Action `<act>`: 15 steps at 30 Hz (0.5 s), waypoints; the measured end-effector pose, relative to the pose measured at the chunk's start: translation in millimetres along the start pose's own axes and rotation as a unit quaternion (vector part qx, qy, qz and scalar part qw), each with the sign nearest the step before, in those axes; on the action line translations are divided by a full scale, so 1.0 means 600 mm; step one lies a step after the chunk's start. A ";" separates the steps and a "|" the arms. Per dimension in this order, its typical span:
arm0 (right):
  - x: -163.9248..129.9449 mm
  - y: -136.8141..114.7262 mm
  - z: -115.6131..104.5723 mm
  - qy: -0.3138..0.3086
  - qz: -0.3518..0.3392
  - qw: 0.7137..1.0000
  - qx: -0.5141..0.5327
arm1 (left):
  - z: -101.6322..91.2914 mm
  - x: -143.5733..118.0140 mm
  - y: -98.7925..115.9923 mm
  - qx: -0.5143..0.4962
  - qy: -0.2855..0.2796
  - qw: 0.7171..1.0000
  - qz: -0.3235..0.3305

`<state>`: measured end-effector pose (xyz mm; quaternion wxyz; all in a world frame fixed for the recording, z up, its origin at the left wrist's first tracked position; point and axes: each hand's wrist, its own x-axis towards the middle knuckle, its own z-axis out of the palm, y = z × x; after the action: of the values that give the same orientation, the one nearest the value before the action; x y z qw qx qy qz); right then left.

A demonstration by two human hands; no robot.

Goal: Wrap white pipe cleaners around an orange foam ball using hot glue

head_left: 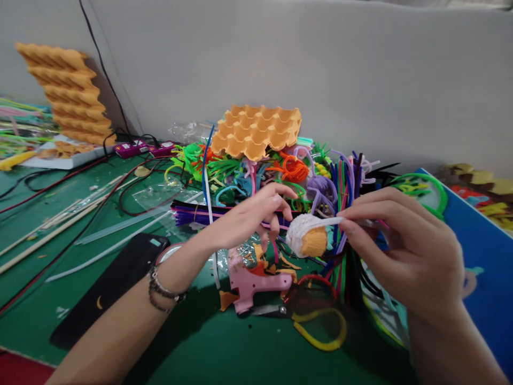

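Note:
Between thumb and fingertips, my right hand [404, 240] pinches the end of a white pipe cleaner [329, 220]. From it hangs a small orange egg-carton cup [315, 242], its left and upper side wrapped in white pipe cleaner coils. A bit of light teal shows at the cup's right edge. My left hand [260, 214], fingers bent and apart, is just left of the wrapped cup and holds nothing. On the green table below lie a pink glue gun [260, 283] and scissors [319, 329] with a yellow and a red handle loop.
Bundled pipe cleaners [240, 174] heap along the wall under an orange egg tray [260, 128]. A second tray [70, 91] leans at the left. A black phone-like slab [112, 289], wooden sticks [52, 232] and cables lie left. A blue board [476, 235] stands at the right.

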<state>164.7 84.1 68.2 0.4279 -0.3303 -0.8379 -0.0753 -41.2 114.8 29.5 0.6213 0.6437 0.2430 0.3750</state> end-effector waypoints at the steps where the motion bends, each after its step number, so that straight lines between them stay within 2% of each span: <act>1: 0.000 0.000 0.000 0.003 -0.002 1.000 -0.004 | 0.004 0.001 -0.003 -0.004 -0.025 0.999 -0.032; 4: 0.000 -0.001 0.001 0.013 -0.010 1.000 -0.014 | 0.016 -0.001 -0.009 -0.015 -0.121 0.991 -0.057; 6: 0.000 -0.001 0.002 0.014 -0.010 1.000 -0.018 | 0.024 -0.004 -0.009 -0.020 -0.147 0.988 -0.053; 11: 0.001 -0.001 0.002 0.008 -0.018 1.000 -0.021 | 0.030 -0.005 -0.001 -0.042 -0.132 0.989 -0.057; 15: 0.001 0.000 0.003 0.001 -0.022 0.999 -0.025 | 0.028 -0.007 0.006 0.025 -0.107 0.991 -0.072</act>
<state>163.5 85.2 67.7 0.4190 -0.3222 -0.8423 -0.1060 -30.8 100.9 33.1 0.6528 0.6765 0.2302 0.2515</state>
